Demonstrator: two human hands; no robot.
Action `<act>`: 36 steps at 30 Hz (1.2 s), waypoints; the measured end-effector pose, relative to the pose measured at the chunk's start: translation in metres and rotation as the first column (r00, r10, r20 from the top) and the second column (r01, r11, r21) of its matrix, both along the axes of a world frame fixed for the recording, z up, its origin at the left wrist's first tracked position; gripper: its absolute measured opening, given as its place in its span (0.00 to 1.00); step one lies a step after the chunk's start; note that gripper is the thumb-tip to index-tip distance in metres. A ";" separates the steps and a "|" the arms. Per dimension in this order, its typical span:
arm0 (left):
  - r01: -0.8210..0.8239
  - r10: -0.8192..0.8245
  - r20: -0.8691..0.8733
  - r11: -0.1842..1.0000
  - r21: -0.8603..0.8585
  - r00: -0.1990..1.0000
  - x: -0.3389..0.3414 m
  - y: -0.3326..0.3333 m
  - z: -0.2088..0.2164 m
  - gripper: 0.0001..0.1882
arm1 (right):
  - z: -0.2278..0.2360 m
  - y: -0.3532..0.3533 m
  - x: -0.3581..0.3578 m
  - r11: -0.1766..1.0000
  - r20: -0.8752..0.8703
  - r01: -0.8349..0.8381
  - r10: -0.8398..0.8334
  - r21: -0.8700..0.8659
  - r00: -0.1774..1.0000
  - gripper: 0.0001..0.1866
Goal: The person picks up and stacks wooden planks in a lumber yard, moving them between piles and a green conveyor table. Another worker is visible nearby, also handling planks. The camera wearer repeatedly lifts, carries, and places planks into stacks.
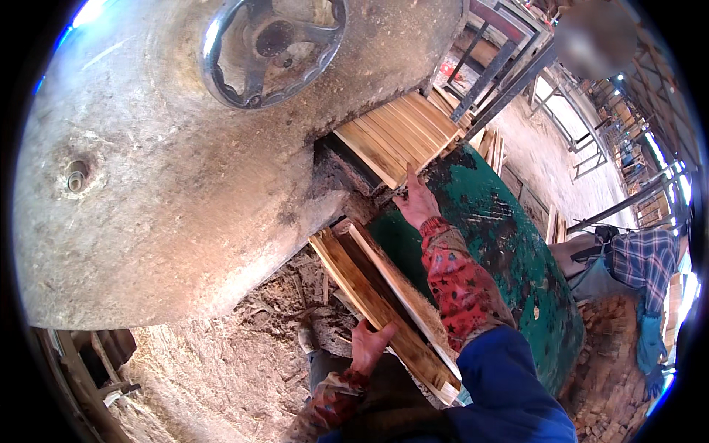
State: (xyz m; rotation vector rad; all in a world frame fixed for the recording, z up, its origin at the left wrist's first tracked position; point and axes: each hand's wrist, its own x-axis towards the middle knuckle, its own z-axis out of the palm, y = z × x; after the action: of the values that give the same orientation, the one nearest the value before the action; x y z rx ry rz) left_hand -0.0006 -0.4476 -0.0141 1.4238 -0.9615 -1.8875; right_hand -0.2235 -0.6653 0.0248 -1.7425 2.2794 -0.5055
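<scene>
My left hand point(368, 345) grips the near side of a long, rough-edged wooden board point(362, 295), its thumb lying over the top. Beside that board, a second wooden board point(402, 284) rests at the edge of the green table. Farther off, my right hand point(418, 202) reaches over the green metal table point(484, 214) with fingers stretched out. Its fingertips are at the near end of a row of pale wooden slats point(399, 133) lying side by side next to the machine. I cannot tell whether they press on the slats.
A large dusty machine housing point(170, 184) with a metal handwheel point(275, 40) fills the left. Sawdust point(207, 369) covers the floor below. At right, a person in a plaid shirt point(642, 258) stands by a heap of wood offcuts point(609, 354). Metal frames point(495, 66) stand behind the slats.
</scene>
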 end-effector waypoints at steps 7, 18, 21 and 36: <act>-0.034 0.040 -0.077 0.997 0.069 0.996 0.000 0.001 -0.007 0.24 | -0.002 0.005 0.020 0.999 -0.036 0.026 -0.024 0.043 0.999 0.46; -0.022 0.027 -0.078 0.998 0.060 0.997 -0.001 0.001 -0.002 0.23 | -0.007 -0.002 -0.009 0.997 -0.223 -0.036 0.021 -0.062 0.975 0.17; -0.049 0.055 -0.094 0.997 0.065 0.994 0.000 0.003 -0.009 0.23 | -0.009 0.038 -0.017 0.992 -0.096 -0.007 -0.005 -0.125 0.995 0.13; -0.075 0.088 -0.204 0.995 0.072 0.975 0.000 0.004 -0.001 0.22 | 0.002 0.239 -0.112 0.933 0.040 0.175 -0.197 0.315 0.980 0.23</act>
State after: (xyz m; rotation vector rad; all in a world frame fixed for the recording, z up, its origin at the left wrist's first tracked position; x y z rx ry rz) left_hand -0.0004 -0.4440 -0.0155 1.2526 -0.7387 -1.9745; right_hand -0.3354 -0.4266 0.0264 -1.3474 2.3364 -0.2198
